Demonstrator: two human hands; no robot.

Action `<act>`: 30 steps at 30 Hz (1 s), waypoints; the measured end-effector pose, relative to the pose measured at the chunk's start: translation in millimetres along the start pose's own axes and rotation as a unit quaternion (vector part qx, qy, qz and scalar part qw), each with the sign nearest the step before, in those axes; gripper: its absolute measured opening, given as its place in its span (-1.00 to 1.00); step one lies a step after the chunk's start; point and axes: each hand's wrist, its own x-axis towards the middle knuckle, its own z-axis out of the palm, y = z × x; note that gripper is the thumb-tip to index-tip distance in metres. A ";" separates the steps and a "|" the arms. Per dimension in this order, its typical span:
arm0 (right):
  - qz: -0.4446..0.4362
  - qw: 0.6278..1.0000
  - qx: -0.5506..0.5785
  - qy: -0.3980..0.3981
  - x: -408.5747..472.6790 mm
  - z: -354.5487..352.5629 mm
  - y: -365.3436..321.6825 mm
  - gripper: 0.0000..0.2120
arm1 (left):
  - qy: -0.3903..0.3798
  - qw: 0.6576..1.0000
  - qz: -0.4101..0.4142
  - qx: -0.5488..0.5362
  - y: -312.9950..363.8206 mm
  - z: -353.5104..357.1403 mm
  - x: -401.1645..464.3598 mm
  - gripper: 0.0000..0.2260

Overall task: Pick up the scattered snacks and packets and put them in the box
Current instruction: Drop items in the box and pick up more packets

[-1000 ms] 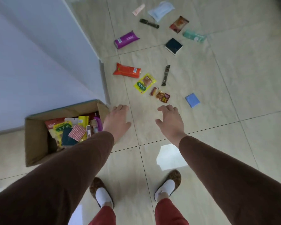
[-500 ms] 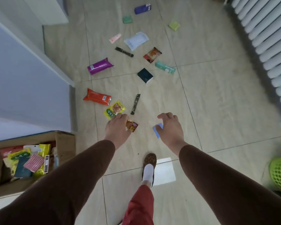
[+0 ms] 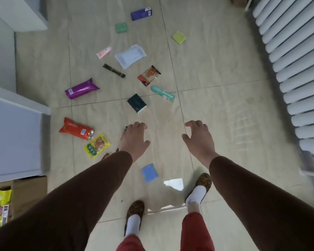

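Both hands hang empty over the tiled floor, fingers loosely curled: my left hand (image 3: 134, 140) and my right hand (image 3: 199, 140). Several packets lie scattered ahead. A red packet (image 3: 76, 130) and a yellow packet (image 3: 96, 145) lie left of my left hand, which partly hides a dark stick packet (image 3: 125, 128). A blue square packet (image 3: 149, 172) lies below the hands. Farther off lie a dark box (image 3: 137, 105), a teal tube (image 3: 163, 93), a purple packet (image 3: 82, 88) and a white pouch (image 3: 130, 56). The cardboard box (image 3: 30, 192) with packets inside sits at the lower left edge.
A white cabinet (image 3: 13, 138) stands on the left beside the box. A white radiator (image 3: 294, 60) runs along the right side. More packets lie at the far end: purple box (image 3: 141, 14), green square (image 3: 121, 27), lime square (image 3: 179, 37). My slippered feet stand below.
I have stepped forward and turned right. The box has slid to the lower left edge of view. Both hands stay empty and have moved over the nearer packets.
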 end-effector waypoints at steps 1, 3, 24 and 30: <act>-0.006 1.000 0.001 -0.003 17.4 -10.8 11.1 -0.61 | 0.000 1.000 -0.007 -0.002 13.7 -0.9 16.3 -0.56; -0.028 1.000 -0.004 -0.007 53.5 -31.5 33.6 -0.61 | 0.009 1.000 -0.017 -0.002 40.2 -0.8 49.9 -0.56; -0.119 0.990 -0.047 -0.058 475.2 -170.1 21.3 -0.54 | 0.072 0.986 -0.114 -0.097 133.1 -84.9 413.3 -0.53; -0.135 0.985 -0.062 -0.091 586.5 -178.7 11.4 -0.53 | 0.064 0.989 -0.114 -0.075 126.0 -100.0 513.7 -0.59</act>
